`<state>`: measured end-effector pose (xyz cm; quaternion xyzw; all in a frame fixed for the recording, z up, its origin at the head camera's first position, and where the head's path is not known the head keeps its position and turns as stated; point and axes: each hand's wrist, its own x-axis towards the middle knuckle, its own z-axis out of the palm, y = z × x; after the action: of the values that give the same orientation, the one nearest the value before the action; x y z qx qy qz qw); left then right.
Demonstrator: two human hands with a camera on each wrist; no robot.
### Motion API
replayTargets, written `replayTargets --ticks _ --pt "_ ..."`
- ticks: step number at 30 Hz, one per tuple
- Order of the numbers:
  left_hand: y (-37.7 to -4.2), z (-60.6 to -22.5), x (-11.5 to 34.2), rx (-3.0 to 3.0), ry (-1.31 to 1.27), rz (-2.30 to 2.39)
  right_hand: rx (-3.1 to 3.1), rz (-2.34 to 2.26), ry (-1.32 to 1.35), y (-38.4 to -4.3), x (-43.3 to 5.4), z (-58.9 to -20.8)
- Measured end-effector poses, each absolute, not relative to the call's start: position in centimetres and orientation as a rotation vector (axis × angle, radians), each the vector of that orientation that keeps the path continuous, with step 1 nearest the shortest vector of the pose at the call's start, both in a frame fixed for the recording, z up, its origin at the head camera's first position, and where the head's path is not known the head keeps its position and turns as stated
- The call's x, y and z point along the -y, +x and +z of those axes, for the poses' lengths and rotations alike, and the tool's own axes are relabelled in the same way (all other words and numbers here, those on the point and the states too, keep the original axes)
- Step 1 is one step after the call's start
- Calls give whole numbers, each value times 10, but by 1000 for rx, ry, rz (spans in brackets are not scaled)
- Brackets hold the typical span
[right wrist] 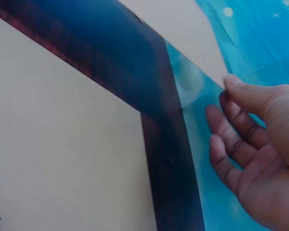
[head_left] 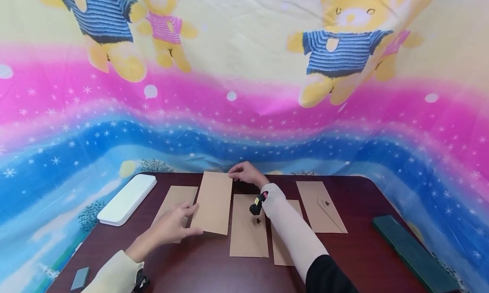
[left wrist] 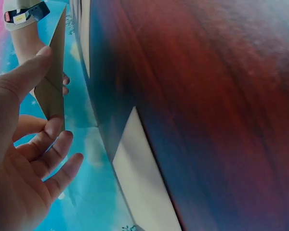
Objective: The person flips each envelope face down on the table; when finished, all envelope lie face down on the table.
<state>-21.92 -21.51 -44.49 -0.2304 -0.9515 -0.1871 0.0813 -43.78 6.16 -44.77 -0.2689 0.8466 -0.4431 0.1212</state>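
Note:
A plain brown kraft-paper envelope [head_left: 212, 203] is raised off the table between both hands, its top corner tilted up. My left hand [head_left: 173, 225] holds it by its lower left edge, thumb and fingers on either side in the left wrist view. My right hand [head_left: 247, 174] pinches its upper right corner between thumb and index finger, the other fingers loosely bent. Beneath the left hand lies another envelope [head_left: 179, 194], partly hidden. To the right, an envelope with a small dark print [head_left: 248, 238] lies flat. My right forearm partly covers a further envelope [head_left: 282, 246].
One more envelope [head_left: 321, 206], flap line visible, lies at the right. A white case [head_left: 127, 198] is at the left back and a dark green case [head_left: 414, 250] along the right edge. A small grey-blue block [head_left: 80, 278] sits front left. Patterned cloth [head_left: 244, 127] hangs behind the table.

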Motion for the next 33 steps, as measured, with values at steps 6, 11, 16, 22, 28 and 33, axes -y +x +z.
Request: replayTargets --ticks 6,11,16,22,28,33 --pt "-215 -453 216 2921 -714 -485 -2564 -1086 -813 -430 -55 -460" --pt "-215 -456 219 2958 -728 -440 -2616 -988 -837 -424 -42 -461" --pt "-218 -457 223 2965 -775 -381 -2668 -868 -788 -415 -31 -458" --pt "-217 -461 225 2982 -747 -309 -2762 -749 -774 -409 -25 -462" --pt "-215 -463 224 3005 -734 -341 -2795 -757 -759 -410 -24 -475" --pt "-218 -462 224 3031 -698 -394 -2821 -720 -719 -410 -22 -477"
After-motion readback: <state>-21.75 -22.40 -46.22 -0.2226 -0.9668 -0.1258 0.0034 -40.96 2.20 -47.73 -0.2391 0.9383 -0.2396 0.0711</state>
